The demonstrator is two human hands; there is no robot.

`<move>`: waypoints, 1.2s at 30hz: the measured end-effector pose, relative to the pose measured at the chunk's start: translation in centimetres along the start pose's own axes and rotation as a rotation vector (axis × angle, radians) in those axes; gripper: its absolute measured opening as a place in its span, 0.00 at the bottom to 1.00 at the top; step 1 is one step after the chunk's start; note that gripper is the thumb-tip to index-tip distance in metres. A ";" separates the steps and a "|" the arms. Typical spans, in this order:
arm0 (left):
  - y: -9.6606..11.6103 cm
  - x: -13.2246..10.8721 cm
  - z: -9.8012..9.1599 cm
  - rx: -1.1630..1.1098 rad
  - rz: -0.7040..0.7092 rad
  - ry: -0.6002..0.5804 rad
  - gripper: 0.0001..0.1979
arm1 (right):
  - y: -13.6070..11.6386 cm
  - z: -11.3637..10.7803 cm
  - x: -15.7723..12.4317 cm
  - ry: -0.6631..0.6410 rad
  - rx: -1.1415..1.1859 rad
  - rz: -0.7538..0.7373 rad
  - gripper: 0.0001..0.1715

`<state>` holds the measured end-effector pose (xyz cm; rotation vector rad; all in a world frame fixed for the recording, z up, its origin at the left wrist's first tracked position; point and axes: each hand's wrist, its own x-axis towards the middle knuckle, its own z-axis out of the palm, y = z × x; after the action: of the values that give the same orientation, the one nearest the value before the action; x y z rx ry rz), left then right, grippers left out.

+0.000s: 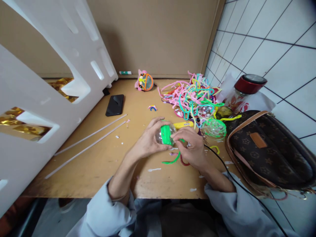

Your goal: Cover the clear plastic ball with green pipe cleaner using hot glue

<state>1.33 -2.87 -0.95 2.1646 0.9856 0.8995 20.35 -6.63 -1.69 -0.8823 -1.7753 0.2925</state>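
My left hand point(146, 140) is closed around a clear plastic ball point(158, 135), with its fingers over the top and the thumb below. A bright green fuzzy pipe cleaner band point(166, 134) wraps the ball's middle in side-by-side rows. At the ball's right side, my right hand point(192, 144) pinches close against the green band. A loose green pipe cleaner tail point(172, 162) curves down under that hand, beside a dark red strand point(183, 161). What lies between the right fingertips is partly hidden. Just behind the hands rests a yellow object point(183, 125), partly covered.
A tangled pipe cleaner pile point(195, 95) and a green-wrapped ball point(214, 128) lie right. Beyond stand a red-lidded bottle point(247, 89) and brown handbag point(274, 151). Left are a phone point(115, 105), two thin sticks point(86, 148) and a white plastic frame point(66, 42). A decorated ball point(145, 81) sits behind.
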 end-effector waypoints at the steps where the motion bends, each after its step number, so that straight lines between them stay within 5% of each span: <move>1: -0.1 0.0 0.0 -0.002 -0.001 -0.002 0.35 | 0.0 0.0 0.0 0.001 0.004 -0.002 0.12; 9: -0.5 -0.2 -0.2 -0.032 -0.018 -0.032 0.38 | 0.0 0.0 0.1 -0.004 -0.009 -0.013 0.13; 13: 0.0 -0.4 -0.4 -0.065 -0.045 -0.028 0.24 | 0.0 0.0 0.0 0.000 -0.015 -0.032 0.13; 23: -0.1 0.3 1.0 -0.219 -0.124 0.187 0.12 | -0.1 0.2 0.0 -0.011 -0.033 -0.081 0.13; 36: 0.3 0.3 0.8 -0.357 -0.158 0.232 0.14 | -0.2 0.2 -0.1 -0.009 -0.093 -0.134 0.14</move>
<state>2.19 -2.99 -1.05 1.6890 1.0009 1.1692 20.12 -6.74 -1.72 -0.8236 -1.8593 0.1282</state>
